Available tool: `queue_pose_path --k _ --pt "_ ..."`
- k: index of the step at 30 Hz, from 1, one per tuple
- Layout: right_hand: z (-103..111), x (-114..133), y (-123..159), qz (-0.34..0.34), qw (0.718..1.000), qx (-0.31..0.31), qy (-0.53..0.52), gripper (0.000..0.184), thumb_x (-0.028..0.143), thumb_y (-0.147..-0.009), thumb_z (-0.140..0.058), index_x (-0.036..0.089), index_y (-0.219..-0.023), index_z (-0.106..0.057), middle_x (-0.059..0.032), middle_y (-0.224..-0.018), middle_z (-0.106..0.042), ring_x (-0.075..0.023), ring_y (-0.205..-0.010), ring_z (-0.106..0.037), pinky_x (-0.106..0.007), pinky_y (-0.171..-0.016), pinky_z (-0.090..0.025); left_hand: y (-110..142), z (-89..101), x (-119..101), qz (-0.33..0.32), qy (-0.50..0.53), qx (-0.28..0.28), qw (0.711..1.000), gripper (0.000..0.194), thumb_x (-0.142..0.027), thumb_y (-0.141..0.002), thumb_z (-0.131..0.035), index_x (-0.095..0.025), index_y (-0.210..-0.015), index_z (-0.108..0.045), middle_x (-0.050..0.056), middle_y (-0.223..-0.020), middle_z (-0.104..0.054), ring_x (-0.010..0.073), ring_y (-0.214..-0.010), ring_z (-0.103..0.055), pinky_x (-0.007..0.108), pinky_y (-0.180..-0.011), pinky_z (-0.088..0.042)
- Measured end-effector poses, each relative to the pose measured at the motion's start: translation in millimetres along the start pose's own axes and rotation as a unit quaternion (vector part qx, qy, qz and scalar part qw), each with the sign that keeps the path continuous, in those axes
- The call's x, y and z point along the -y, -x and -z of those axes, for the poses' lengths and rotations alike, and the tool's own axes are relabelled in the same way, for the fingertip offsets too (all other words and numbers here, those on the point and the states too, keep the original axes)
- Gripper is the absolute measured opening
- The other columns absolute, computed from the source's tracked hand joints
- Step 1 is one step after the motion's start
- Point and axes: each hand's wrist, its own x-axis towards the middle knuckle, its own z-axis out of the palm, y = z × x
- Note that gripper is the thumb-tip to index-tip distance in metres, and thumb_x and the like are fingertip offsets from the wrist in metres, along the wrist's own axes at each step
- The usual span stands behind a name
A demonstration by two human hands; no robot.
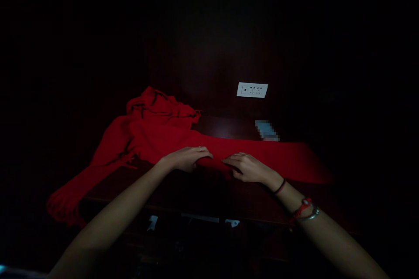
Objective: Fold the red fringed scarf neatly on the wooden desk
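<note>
A long red scarf (271,154) with fringed ends lies across the dark table, its right part spread out as a flat band. On the left it is bunched up, and a fringed end hangs over the table's edge. My left hand (188,158), with a ring on one finger, grips the near edge of the band at its middle. A short way to the right, my right hand (247,167) pinches the same edge, fingers curled around the cloth. The thumbs are mostly hidden below the hands.
A white wall socket (252,90) is set above the back of the table (219,126). Behind the scarf lies a blurred, phone-like bluish object (266,130). Small pale pieces (232,222) show below the front edge. The surroundings are very dark.
</note>
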Motion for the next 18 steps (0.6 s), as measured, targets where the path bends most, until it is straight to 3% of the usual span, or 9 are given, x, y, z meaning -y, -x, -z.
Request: queue_pose_path --k 4,10,13,18 --pt "-1.8 2.8 0.5 -0.01 0.998 -0.019 0.054 0.023 0.016 -0.079 -0.042 0.015 -0.097 -0.058 -0.0084 -0.089 -0.06 -0.0161 -0.082 -0.054 -0.03 -0.075 -0.04 2.7 -0.8 -1.4 0.009 0.007 -0.009 1.0 0.054 -0.004 -0.064 -0.044 -0.024 -0.114 -0.041 0.002 -0.114 -0.046 0.0158 -0.101 -0.046 0.025 -0.082 -0.039" --pt "-5.3 -2.3 0.3 -0.048 0.993 -0.098 0.043 0.027 0.025 -0.087 -0.034 0.015 -0.089 -0.06 -0.0073 -0.08 -0.06 -0.014 -0.074 -0.054 -0.025 -0.069 -0.04 -8.2 -8.3 -15.2 0.012 -0.055 -0.043 0.998 0.029 -0.031 -0.076 -0.05 -0.021 -0.103 -0.047 0.004 -0.105 -0.049 0.0171 -0.093 -0.049 0.026 -0.077 -0.04" --pt "-6.5 -6.8 1.4 -0.083 0.988 -0.126 0.019 0.029 0.028 -0.087 -0.034 0.015 -0.09 -0.06 -0.0076 -0.082 -0.061 -0.0146 -0.076 -0.055 -0.025 -0.07 -0.041 -12.5 -13.4 -14.6 0.029 -0.102 -0.05 0.993 0.017 -0.025 -0.081 -0.042 -0.019 -0.095 -0.051 0.005 -0.098 -0.052 0.0162 -0.088 -0.05 0.025 -0.073 -0.041" --pt "-7.4 -11.4 1.7 -0.117 0.982 -0.146 -0.01 0.032 0.031 -0.088 -0.032 0.016 -0.09 -0.06 -0.0075 -0.084 -0.06 -0.0149 -0.079 -0.055 -0.026 -0.072 -0.042 -8.6 -16.1 0.5 0.03 -0.089 -0.07 0.993 0.022 -0.021 -0.086 -0.034 -0.019 -0.098 -0.052 0.003 -0.09 -0.058 0.0133 -0.081 -0.054 0.023 -0.071 -0.04"
